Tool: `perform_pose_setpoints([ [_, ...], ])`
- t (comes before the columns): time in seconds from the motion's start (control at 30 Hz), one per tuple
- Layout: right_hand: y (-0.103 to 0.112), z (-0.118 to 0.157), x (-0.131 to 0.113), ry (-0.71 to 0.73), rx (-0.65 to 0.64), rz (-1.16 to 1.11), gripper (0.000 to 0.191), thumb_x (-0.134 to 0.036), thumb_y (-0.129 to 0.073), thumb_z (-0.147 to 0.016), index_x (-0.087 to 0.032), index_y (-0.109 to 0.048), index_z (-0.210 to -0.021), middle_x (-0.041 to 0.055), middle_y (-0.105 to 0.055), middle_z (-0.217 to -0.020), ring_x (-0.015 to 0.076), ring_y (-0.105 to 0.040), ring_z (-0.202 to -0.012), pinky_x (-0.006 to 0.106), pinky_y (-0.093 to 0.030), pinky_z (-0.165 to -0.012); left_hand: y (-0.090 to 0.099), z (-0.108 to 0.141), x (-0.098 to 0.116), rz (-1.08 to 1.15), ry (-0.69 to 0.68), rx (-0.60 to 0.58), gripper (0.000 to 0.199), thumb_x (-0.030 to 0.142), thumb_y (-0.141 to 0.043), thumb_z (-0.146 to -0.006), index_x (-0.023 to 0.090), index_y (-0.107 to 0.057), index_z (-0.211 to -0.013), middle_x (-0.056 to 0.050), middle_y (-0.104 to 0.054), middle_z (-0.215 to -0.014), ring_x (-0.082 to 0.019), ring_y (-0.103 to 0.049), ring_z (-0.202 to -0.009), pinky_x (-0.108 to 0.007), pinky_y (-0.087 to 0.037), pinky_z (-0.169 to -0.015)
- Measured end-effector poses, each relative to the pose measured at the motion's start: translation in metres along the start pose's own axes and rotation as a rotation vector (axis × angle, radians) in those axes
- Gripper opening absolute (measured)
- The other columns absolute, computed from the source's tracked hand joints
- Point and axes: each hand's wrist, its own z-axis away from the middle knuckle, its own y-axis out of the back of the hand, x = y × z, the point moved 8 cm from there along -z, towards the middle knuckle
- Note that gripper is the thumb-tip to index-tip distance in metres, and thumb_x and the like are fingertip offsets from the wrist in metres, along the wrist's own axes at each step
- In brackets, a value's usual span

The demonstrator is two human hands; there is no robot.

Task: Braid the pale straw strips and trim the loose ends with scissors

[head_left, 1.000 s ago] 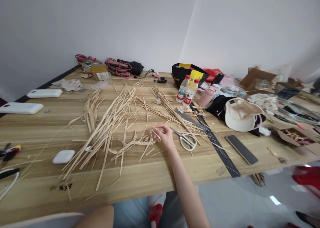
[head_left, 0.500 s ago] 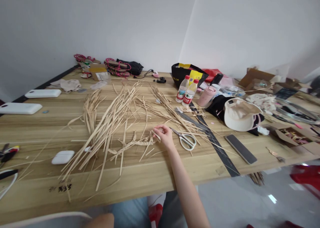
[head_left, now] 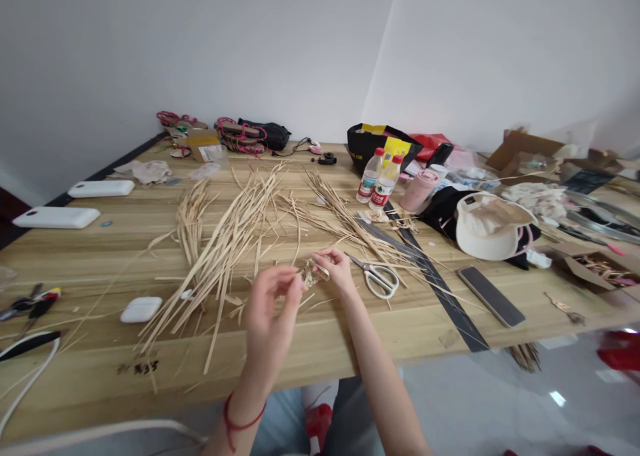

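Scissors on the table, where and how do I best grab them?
I'd take the scissors by the white handles, your right hand coming down from the near side: they lie flat, handle loops towards you, blades pointing away and left.

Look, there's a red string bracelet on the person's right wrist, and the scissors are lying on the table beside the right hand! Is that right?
Not quite: the red string bracelet is on the wrist of the left hand, as the head view shows. The scissors are indeed lying on the table beside the right hand.
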Motion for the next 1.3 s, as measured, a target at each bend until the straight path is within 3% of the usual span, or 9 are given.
perform_pose_setpoints([
  [0.13, 0.002, -0.001, -0.002, 0.043, 0.017, 0.084, 0.029, -0.038, -0.078, -0.056, -0.018, -0.061, -0.068, -0.0018, -0.062, -0.059, 0.01, -0.054, -0.048, 0.021, -0.042, -0.044, -0.054, -0.006, -0.039, -0.191, 0.0, -0.325, 0.012, 0.024, -0.051, -0.086, 0.02, -0.061, -0.092, -0.005, -0.062, -0.092, -0.014, -0.06, -0.074, -0.025, -0.05, -0.06],
  [0.3, 0.005, -0.004, 0.003, 0.048, 0.034, 0.107, 0.027, -0.036, -0.077, -0.055, -0.018, -0.06, -0.067, 0.0001, -0.065, -0.066, 0.0112, -0.056, -0.054, 0.022, -0.044, -0.048, -0.082, -0.002, -0.055, -0.395, -0.164, -0.392, 0.013, 0.015, -0.057, -0.08, 0.021, -0.057, -0.091, -0.005, -0.058, -0.098, -0.019, -0.058, -0.091, -0.034, -0.05, -0.079],
  [0.4, 0.004, -0.003, 0.004, 0.052, 0.02, 0.11, 0.024, -0.032, -0.076, -0.055, -0.018, -0.061, -0.067, -0.0001, -0.065, -0.066, 0.0098, -0.053, -0.051, 0.021, -0.042, -0.046, -0.086, 0.0, -0.052, -0.552, -0.232, -0.401, 0.014, 0.007, -0.056, -0.078, 0.02, -0.054, -0.085, -0.006, -0.056, -0.098, -0.022, -0.054, -0.097, -0.04, -0.046, -0.086],
  [0.5, 0.003, -0.002, 0.005, 0.045, 0.011, 0.102, 0.023, -0.03, -0.075, -0.055, -0.018, -0.061, -0.069, -0.0047, -0.058, -0.053, 0.0072, -0.044, -0.042, 0.019, -0.036, -0.04, -0.089, -0.002, -0.046, -0.651, -0.309, -0.417, 0.014, 0.006, -0.049, -0.081, 0.019, -0.053, -0.083, -0.007, -0.055, -0.101, -0.022, -0.052, -0.096, -0.04, -0.045, -0.085],
  [0.6, 0.002, -0.001, 0.005, 0.031, -0.003, 0.093, 0.023, -0.032, -0.073, -0.057, -0.019, -0.061, -0.07, -0.0067, -0.053, -0.047, 0.0073, -0.041, -0.039, 0.019, -0.034, -0.038, -0.089, -0.005, -0.045, -0.698, -0.344, -0.424, 0.013, 0.009, -0.046, -0.085, 0.02, -0.052, -0.079, -0.006, -0.056, -0.095, -0.022, -0.052, -0.089, -0.039, -0.045, -0.08],
  [0.8, 0.0, -0.001, 0.005, 0.013, -0.008, 0.092, 0.024, -0.032, -0.074, -0.056, -0.019, -0.06, -0.069, -0.0043, -0.059, -0.052, 0.0078, -0.043, -0.039, 0.02, -0.034, -0.039, -0.09, -0.008, -0.05, -0.727, -0.397, -0.451, 0.013, 0.01, -0.045, -0.085, 0.02, -0.051, -0.078, -0.006, -0.056, -0.09, -0.022, -0.052, -0.088, -0.037, -0.044, -0.077],
  [1.0, -0.001, 0.0, 0.005, 0.0, -0.021, 0.061, 0.02, -0.025, -0.073, -0.055, -0.018, -0.061, -0.069, -0.0043, -0.061, -0.055, 0.008, -0.047, -0.042, 0.019, -0.037, -0.042, -0.092, -0.009, -0.053, -0.724, -0.396, -0.461, 0.014, 0.007, -0.047, -0.08, 0.02, -0.052, -0.084, -0.007, -0.06, -0.093, -0.023, -0.054, -0.095, -0.038, -0.044, -0.082],
  [1.17, -0.003, 0.001, 0.004, 0.013, -0.033, 0.085, 0.015, -0.019, -0.067, -0.055, -0.018, -0.061, -0.069, -0.0027, -0.064, -0.062, 0.011, -0.055, -0.049, 0.021, -0.044, -0.046, -0.091, -0.012, -0.049, -0.71, -0.379, -0.495, 0.032, 0.007, -0.05, -0.076, 0.02, -0.053, -0.105, -0.007, -0.062, -0.102, -0.024, -0.056, -0.097, -0.039, -0.043, -0.085],
  [1.3, -0.007, 0.002, 0.01, -0.005, -0.091, 0.014, 0.017, -0.019, -0.066, -0.058, -0.019, -0.06, -0.073, -0.0036, -0.064, -0.06, 0.0116, -0.056, -0.048, 0.023, -0.048, -0.048, -0.085, -0.019, -0.049, -0.643, -0.296, -0.517, 0.034, 0.008, -0.053, -0.074, 0.022, -0.059, -0.104, -0.004, -0.065, -0.082, -0.022, -0.059, -0.085, -0.036, -0.045, -0.081],
])
